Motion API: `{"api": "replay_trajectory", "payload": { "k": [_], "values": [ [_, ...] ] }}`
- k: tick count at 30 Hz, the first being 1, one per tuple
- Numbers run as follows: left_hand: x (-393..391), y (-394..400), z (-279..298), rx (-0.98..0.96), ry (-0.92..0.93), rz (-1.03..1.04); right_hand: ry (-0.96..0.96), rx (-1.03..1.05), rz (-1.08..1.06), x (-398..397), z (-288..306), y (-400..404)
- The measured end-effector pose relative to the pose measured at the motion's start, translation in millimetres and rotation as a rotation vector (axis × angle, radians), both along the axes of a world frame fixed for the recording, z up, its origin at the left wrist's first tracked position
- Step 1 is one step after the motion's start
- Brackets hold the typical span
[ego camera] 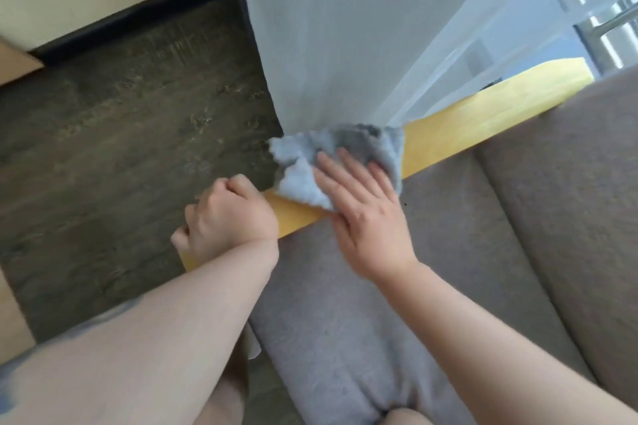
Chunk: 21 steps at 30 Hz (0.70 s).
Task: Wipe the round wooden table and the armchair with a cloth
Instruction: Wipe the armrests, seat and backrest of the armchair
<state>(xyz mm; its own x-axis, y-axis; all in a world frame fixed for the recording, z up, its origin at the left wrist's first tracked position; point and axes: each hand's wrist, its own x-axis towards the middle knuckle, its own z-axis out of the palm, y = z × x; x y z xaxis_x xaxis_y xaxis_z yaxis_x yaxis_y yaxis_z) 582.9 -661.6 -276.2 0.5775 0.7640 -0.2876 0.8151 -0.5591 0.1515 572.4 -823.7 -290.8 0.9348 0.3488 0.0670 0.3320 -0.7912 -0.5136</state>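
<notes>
Low in the frame, the left hand (226, 217) curls round the near end of the armchair's yellow wooden armrest (483, 117), bracing it. Just beyond at centre, the right hand (362, 214) lies flat, fingers straight, pressing the grey-blue microfibre cloth (310, 166) onto the rail. Best bet: keep the palm flat, sweep toward the upper right, clear of the sheer curtain (328, 45).

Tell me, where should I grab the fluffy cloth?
Grab the cloth by its loose bunched corner hanging off the armrest on the floor side. Come from the left, since the right hand presses flat on the rest.
</notes>
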Motion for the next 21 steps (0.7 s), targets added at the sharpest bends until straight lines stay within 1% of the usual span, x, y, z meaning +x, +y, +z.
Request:
{"api": "replay_trajectory", "payload": {
  "k": [1, 2, 3, 4, 5, 6, 8, 9, 10, 11, 12, 13, 14, 15, 16, 17, 18, 19, 20, 21],
  "values": [
    [2.1, -1.9, 1.4, 0.003, -0.001, 0.010, 0.023, 0.005, -0.157, 4.5, 1.8, -6.6],
    [3.0, -1.9, 2.6, 0.005, 0.000, 0.011, 0.043, 0.015, -0.316, 3.1, 4.5, 3.1],
    [3.0, -1.3, 4.0, 0.002, 0.001, 0.007, 0.064, 0.022, -0.398, -4.4, 6.7, 25.9],
    [0.4, 0.9, 3.8, -0.009, 0.000, -0.002, 0.085, 0.028, -0.379, -15.0, 9.8, 52.3],
    [-2.1, 2.5, 2.6, -0.022, -0.007, -0.022, 0.092, 0.062, -0.287, -26.0, 10.9, 71.5],
    [-3.4, 3.3, 2.5, -0.037, -0.009, -0.051, 0.076, 0.085, -0.148, -31.2, 12.3, 78.1],
    [-6.1, 4.5, 3.1, -0.056, -0.047, -0.092, 0.002, 0.013, 0.113, -18.1, 3.7, 51.9],
    [-9.9, 6.3, 3.2, -0.083, -0.111, -0.097, -0.034, -0.036, 0.160, -11.6, -0.5, 33.6],
    [-16.4, 9.1, 4.1, -0.143, -0.219, -0.097, -0.033, -0.052, 0.108, -7.4, -0.7, 20.9],
    [-24.8, 13.0, 5.2, -0.239, -0.361, -0.077, -0.002, -0.029, -0.018, -8.9, 1.7, 20.1],
    [-35.7, 19.5, 8.7, -0.360, -0.517, -0.030, 0.019, -0.012, -0.159, -17.0, 4.5, 36.0],
    [-47.0, 26.6, 11.9, -0.487, -0.657, 0.054, 0.032, -0.007, -0.224, -30.7, 7.0, 63.3],
    [-57.6, 31.9, 15.0, -0.607, -0.744, 0.160, 0.046, 0.013, -0.169, -47.5, 10.0, 94.4],
    [-66.6, 36.8, 17.1, -0.712, -0.783, 0.254, 0.049, 0.051, -0.028, -63.6, 10.2, 119.2],
    [-74.4, 41.6, 17.7, -0.805, -0.784, 0.313, 0.035, 0.078, 0.142, -73.8, 9.0, 130.8],
    [-80.6, 47.3, 16.0, -0.888, -0.763, 0.331, 0.006, 0.067, 0.290, -71.1, 7.1, 128.0],
    [-86.6, 54.0, 13.0, -0.967, -0.731, 0.318, -0.065, 0.003, 0.373, -61.2, 1.9, 113.8],
    [-91.2, 60.5, 9.9, -1.029, -0.693, 0.288, -0.103, -0.078, 0.394, -51.3, -2.2, 93.8],
    [-93.5, 65.4, 7.4, -1.058, -0.654, 0.242, -0.096, -0.131, 0.308, -42.4, -4.2, 73.7],
    [-93.9, 68.3, 4.7, -1.051, -0.603, 0.174, -0.071, -0.136, 0.119, -35.8, -4.2, 57.6]
  ]
}}
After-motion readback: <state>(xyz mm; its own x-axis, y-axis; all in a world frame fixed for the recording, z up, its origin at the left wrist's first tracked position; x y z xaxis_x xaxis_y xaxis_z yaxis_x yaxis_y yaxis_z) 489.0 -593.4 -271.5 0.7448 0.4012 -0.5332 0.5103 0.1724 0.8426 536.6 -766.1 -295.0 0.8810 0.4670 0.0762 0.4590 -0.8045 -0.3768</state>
